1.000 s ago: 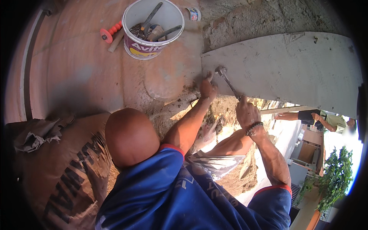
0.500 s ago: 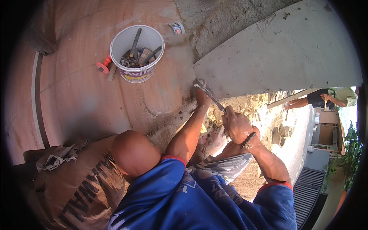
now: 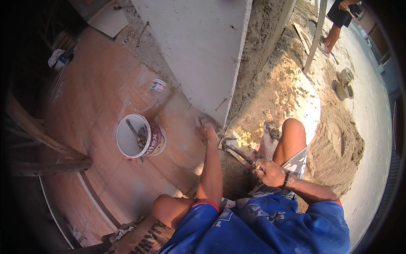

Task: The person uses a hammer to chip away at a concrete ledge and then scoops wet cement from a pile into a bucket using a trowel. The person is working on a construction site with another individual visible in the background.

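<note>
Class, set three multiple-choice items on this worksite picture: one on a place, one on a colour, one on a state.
1. Where is the white bucket? A on the sand B on the reddish floor, to the person's left C on the grey slab
2. What colour is the person's shirt? A blue B yellow C black
3. How is the right hand? A empty B flat on the sand C closed on the hammer

B: it stands on the reddish floor. A: the cloth is blue. C: the fingers wrap the handle.

Single head view, steep downward, near hands, fisheye-bent edges.
</note>
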Available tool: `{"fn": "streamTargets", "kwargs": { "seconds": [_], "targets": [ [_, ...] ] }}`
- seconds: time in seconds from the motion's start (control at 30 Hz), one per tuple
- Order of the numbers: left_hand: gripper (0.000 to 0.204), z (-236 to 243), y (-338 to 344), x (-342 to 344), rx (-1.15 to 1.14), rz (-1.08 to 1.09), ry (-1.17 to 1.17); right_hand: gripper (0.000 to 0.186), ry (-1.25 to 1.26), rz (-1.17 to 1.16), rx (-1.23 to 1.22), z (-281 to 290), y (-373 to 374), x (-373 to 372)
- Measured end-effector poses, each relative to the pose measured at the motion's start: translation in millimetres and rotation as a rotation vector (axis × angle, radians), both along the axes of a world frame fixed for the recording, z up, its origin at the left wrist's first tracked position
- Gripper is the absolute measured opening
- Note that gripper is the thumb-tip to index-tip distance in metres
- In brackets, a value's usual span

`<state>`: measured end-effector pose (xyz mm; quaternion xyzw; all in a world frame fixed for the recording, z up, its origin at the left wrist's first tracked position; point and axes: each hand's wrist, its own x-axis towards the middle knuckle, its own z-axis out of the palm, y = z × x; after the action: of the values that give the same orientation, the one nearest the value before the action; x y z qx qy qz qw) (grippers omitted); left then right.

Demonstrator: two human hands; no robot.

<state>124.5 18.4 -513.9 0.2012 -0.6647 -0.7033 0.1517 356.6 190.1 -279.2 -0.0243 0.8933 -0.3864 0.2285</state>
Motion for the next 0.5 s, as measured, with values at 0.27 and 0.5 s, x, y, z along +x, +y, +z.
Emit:
{"fn": "streamTargets", "kwargs": {
  "seconds": [0.27,0.5],
  "targets": [
    [0.059,93.0,2.1,-18.7,0.614,-0.184,-0.146,0.028,-0.044,-0.248,-0.26,-43.4,27.9,29.6],
    [0.058,133.5,28.6,-10.0,0.762,-0.278,-0.036,0.025,-0.125,-0.277,-0.493,-60.3,49.1,21.5]
  ]
}}
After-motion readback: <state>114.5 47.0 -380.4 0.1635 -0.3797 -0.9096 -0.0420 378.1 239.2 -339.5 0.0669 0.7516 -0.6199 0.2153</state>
